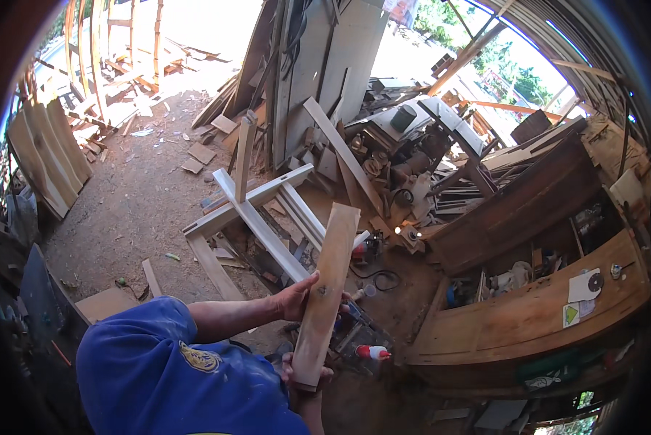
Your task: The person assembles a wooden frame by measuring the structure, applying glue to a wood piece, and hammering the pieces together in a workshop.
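A plain wooden board [330,275] is held up lengthwise in front of me, its far end raised over the pieces on the ground. My left hand [294,299] grips it around the middle, thumb on the near edge and fingertips showing past the far edge. Lower down, my right hand [325,374] wraps around the near end from beneath; the board hides part of its palm. Just beyond lies a pale wooden frame [247,206] of crossed rails, with slots cut in one rail. A red-and-white squeeze bottle [372,352] lies to the right of the board's near end.
To the right stands a long wooden bench [499,322] with an open compartment of tools and clutter. Tall panels [325,80] lean ahead, beside machinery and stacked planks. Offcuts [202,153] lie on the dirt floor, and a cable [387,279] coils near the frame.
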Motion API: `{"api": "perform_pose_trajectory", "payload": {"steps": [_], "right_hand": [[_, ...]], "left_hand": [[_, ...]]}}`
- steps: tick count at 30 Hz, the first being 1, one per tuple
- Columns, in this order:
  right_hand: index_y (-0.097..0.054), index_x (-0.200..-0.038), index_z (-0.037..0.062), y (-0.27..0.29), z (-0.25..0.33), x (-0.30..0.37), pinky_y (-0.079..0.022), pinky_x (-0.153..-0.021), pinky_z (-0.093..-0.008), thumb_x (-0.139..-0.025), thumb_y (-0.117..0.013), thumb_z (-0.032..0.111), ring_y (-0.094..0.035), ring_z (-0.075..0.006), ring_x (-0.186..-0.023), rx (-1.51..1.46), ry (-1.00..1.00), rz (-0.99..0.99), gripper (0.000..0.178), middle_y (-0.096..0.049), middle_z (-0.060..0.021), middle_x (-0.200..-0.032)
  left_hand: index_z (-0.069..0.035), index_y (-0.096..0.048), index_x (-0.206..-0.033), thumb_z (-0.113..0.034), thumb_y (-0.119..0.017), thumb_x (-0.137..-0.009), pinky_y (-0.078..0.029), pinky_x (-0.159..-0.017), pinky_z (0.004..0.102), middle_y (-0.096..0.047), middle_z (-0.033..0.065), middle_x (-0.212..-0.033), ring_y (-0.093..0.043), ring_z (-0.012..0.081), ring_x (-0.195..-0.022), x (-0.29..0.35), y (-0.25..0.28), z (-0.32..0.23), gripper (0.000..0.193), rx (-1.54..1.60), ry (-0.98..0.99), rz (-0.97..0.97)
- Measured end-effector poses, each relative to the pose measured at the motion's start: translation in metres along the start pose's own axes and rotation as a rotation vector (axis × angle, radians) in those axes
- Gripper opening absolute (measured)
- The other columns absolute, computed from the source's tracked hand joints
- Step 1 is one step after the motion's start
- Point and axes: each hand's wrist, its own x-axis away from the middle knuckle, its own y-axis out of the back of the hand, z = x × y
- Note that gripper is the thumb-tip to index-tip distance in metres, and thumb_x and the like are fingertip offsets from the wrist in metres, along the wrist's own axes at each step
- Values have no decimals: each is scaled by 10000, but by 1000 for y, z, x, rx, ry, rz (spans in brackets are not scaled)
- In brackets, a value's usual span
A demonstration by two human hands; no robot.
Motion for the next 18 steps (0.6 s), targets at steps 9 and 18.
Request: {"api": "perform_pose_trajectory", "payload": {"steps": [9,18], "right_hand": [[-543,-1188,-45,39,116,22,-579,-755,-413,-933,-587,146,-675,-329,-939,495,-31,-390,322,-643,-206,-1090],[-596,-1054,7,64,166,18,-549,-694,-311,-795,-745,63,-670,-173,-797,847,-181,-266,304,-682,-99,-901]], "left_hand": [[-13,-481,-1263,-748,-213,-884,-523,-877,463,-627,178,-1046,-646,308,-944,-44,-24,-26,869,-182,-376,-451],[-25,-498,-1240,-725,-271,-902,-507,-884,456,-621,171,-1054,-640,300,-934,-62,-38,-8,810,-205,-527,-504]]}}
